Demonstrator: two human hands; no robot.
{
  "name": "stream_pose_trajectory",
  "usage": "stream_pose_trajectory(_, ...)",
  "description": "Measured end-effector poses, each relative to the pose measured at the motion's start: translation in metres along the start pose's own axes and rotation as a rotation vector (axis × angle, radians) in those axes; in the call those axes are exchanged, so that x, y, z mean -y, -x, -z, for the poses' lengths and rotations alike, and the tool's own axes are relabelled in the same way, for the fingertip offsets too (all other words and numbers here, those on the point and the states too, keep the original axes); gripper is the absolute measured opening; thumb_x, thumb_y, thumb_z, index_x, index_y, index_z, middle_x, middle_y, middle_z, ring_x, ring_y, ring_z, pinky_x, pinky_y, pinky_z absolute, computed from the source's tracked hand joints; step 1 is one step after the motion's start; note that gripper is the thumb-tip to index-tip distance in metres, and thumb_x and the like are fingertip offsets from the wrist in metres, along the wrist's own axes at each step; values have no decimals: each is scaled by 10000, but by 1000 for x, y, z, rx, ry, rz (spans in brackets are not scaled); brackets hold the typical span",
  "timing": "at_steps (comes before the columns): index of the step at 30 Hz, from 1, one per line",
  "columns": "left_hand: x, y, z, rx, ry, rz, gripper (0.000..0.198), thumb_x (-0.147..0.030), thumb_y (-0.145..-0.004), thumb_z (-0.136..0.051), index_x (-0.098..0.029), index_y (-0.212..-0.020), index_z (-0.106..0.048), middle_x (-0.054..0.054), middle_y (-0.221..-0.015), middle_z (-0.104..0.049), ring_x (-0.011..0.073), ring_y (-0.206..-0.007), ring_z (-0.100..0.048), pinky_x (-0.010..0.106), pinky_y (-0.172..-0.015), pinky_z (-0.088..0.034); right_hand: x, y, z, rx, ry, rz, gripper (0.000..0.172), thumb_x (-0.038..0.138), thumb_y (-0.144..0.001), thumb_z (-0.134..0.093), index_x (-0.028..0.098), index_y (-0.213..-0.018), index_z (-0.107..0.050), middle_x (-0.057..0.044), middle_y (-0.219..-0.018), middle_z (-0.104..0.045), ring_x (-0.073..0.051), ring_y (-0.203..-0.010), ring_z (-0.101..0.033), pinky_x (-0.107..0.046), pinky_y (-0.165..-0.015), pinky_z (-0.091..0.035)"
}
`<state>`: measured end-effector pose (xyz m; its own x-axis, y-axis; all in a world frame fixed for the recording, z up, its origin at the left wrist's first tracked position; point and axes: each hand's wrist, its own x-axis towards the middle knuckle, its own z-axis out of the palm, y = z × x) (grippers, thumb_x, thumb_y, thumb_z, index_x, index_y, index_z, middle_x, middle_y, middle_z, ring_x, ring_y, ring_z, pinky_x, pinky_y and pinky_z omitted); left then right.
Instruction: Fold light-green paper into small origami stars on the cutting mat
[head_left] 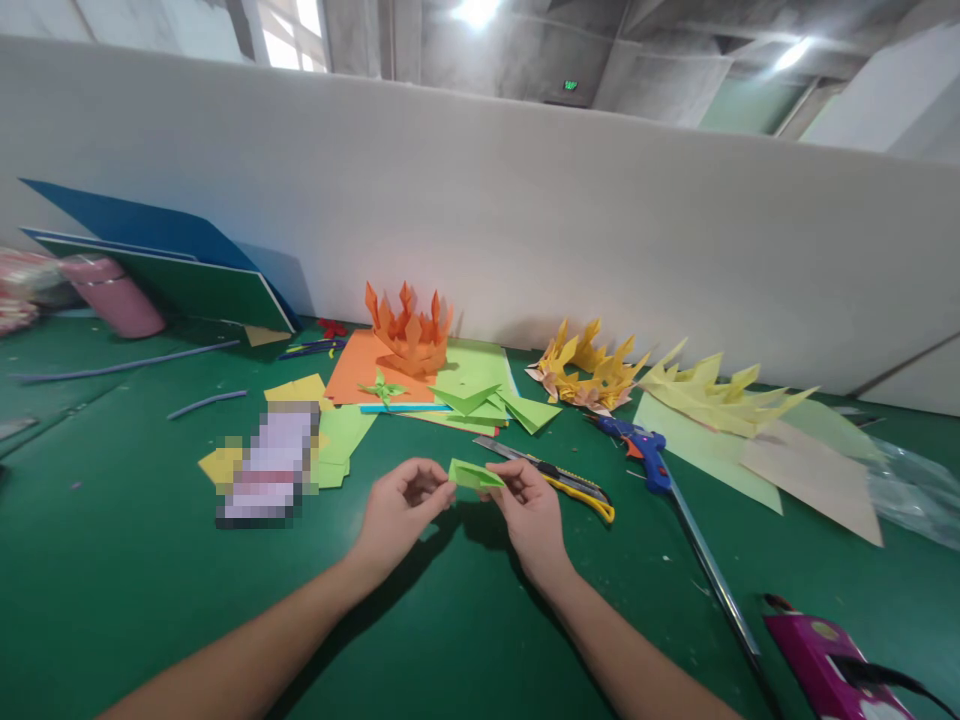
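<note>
A small folded piece of light green paper is held up just above the table between both hands. My left hand pinches its left end between thumb and fingers. The right end is gripped by my right hand, also in a pinch. Just beyond the right hand lies a yellow and black utility knife with its blade out. Behind the hands are loose folded green paper pieces and a small green paper star shape.
An orange paper crown, a golden one and a pale yellow one stand along the white partition. A blue glue gun lies right, near a magenta power box. A blurred-out phone-like object and pink bottle are left.
</note>
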<state>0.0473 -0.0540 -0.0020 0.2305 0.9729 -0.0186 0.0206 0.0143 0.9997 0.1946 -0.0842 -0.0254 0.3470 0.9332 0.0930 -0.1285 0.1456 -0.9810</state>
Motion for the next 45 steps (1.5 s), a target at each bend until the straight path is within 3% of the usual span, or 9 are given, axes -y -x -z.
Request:
stream_pose_trajectory(7,3,-6,3,85,90,124,309,-398,-545,-750,-166,-651,-576,-11,-564,-623,120,-541,-583,250,-573,-482,-1,3,-1,-47,90,121,189,386,-679,-647,202,-717,-625,-2,-610,-606,-143,-560,-548,-265,-540,-464)
stream_pose_trajectory(13,0,-4,1,41,148,135,269,-352,-556,-748,-156,-619,-576,-13,-578,-617,101,-560,-567,230,-595,-469,-3,3,-1,-48,78,107,172,359,-674,-646,193,-717,-631,-3,-608,-605,-133,-536,-526,-254,-521,-442)
stream_pose_trajectory(22,-3,-2,-6,-95,132,62,293,-309,-547,-700,-192,-684,-469,-93,-525,-486,65,-439,-493,190,-467,-402,-1,3,-4,-41,70,73,168,355,-660,-660,199,-721,-640,-9,-613,-641,-159,-562,-589,-291,-567,-496)
stream_pose_trajectory(28,0,-3,-4,54,185,130,402,-314,-522,-743,-181,-815,-504,-58,-605,-560,95,-536,-556,227,-559,-458,-1,3,-4,-10,67,62,127,317,-658,-648,201,-709,-640,3,-594,-634,-151,-551,-585,-278,-558,-489)
stream_pose_trajectory(35,3,-4,-2,142,155,156,314,-227,-522,-732,-162,-763,-541,-29,-642,-618,103,-560,-575,234,-583,-462,-2,6,-7,58,20,16,93,272,-645,-650,194,-696,-646,15,-584,-621,-132,-547,-569,-256,-559,-462)
stream_pose_trajectory(41,-1,-4,-4,143,137,137,290,-225,-525,-727,-164,-743,-546,-32,-600,-614,110,-535,-570,241,-563,-462,0,6,-6,81,22,3,135,301,-655,-656,194,-729,-619,12,-619,-620,-134,-572,-577,-260,-582,-472)
stream_pose_trajectory(45,-5,-4,-5,86,147,137,343,-292,-504,-764,-156,-737,-553,-24,-583,-611,117,-530,-574,259,-583,-481,0,5,-8,157,-27,-48,336,298,-622,-703,215,-907,-544,22,-715,-628,-139,-643,-609,-263,-640,-486)
